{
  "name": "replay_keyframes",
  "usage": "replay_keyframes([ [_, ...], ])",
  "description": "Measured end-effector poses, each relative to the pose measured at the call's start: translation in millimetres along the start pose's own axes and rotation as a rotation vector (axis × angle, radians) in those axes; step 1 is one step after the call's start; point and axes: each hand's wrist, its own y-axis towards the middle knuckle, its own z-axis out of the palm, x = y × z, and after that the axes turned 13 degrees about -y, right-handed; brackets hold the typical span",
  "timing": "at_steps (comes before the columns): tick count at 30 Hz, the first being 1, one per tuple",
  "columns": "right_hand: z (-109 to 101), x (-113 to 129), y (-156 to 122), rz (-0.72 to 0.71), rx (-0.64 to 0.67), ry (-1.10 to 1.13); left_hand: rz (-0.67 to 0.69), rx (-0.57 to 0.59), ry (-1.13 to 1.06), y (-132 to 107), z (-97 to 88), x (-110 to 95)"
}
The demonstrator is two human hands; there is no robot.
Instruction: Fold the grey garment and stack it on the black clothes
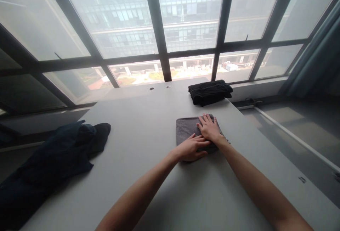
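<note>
A grey folded cloth [186,126] lies flat on the white table [138,146], a little right of the middle; I cannot tell what kind of garment or towel it is. My left hand [191,148] rests on its near part with the fingers stretched out to the right. Just beyond, my right hand [208,128] lies flat on the cloth's right side, fingers spread and pointing away from me. The two hands touch or nearly touch. Part of the cloth is hidden under them.
Folded black clothing [209,92] sits at the table's far right corner. Dark blue clothing [58,153] is heaped over the left edge. Two small round fittings [151,88] are at the far edge, before large windows [186,15]. A curtain [313,50] hangs at the right.
</note>
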Motion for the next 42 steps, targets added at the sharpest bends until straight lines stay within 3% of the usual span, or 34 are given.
replay_keyframes([
  [4, 6, -10, 4, 0.170, 0.026, 0.024, -0.009, -0.001, 0.167, -10, 20.9, 13],
  [6, 8, -12, 7, 0.331, 0.040, 0.071, 0.001, 0.013, 0.200, -14, 27.6, 13],
  [9, 11, -13, 10, 0.545, 0.066, 0.163, 0.068, 0.057, 0.161, -17, 24.2, 7],
  [11, 12, -16, 12, 0.565, 0.072, 0.221, 0.100, 0.070, 0.072, -17, 13.6, 1],
  [12, 13, -17, 12, 0.561, 0.061, 0.248, 0.092, 0.036, 0.022, -15, 6.9, -1],
  [14, 11, -21, 12, 0.551, 0.029, 0.298, 0.013, -0.155, -0.033, -9, -6.9, 1],
  [16, 6, -22, 11, 0.539, -0.006, 0.323, -0.130, -0.409, 0.010, 1, -17.6, 10],
  [18, 1, -21, 9, 0.515, -0.040, 0.317, -0.278, -0.524, 0.113, 12, -22.6, 26],
  [20, -3, -17, 2, 0.412, -0.105, 0.280, -0.376, -0.474, 0.208, 19, -21.6, 44],
  [22, -2, -12, -9, 0.210, -0.161, 0.218, -0.413, -0.394, 0.270, 22, -16.9, 60],
  [24, 1, -12, -25, -0.002, -0.145, 0.153, -0.419, -0.360, 0.304, 22, -11.3, 70],
  [26, 5, -16, -43, -0.125, -0.080, 0.107, -0.420, -0.354, 0.316, 20, -7.6, 74],
  [32, 13, -38, -75, -0.128, -0.032, 0.113, -0.452, -0.324, 0.291, 20, -12.4, 64],
  [35, 17, -47, -74, -0.051, -0.114, 0.316, -0.460, -0.291, 0.249, 15, -11.9, 51],
  [38, 17, -61, -66, 0.240, -0.190, 0.653, -0.408, -0.254, 0.212, 5, -1.5, 38],
  [40, 14, -72, -61, 0.458, -0.112, 0.861, -0.377, -0.248, 0.223, -2, 7.4, 33],
  [42, 9, -82, -56, 0.550, 0.009, 0.996, -0.370, -0.257, 0.242, -5, 13.8, 31],
])
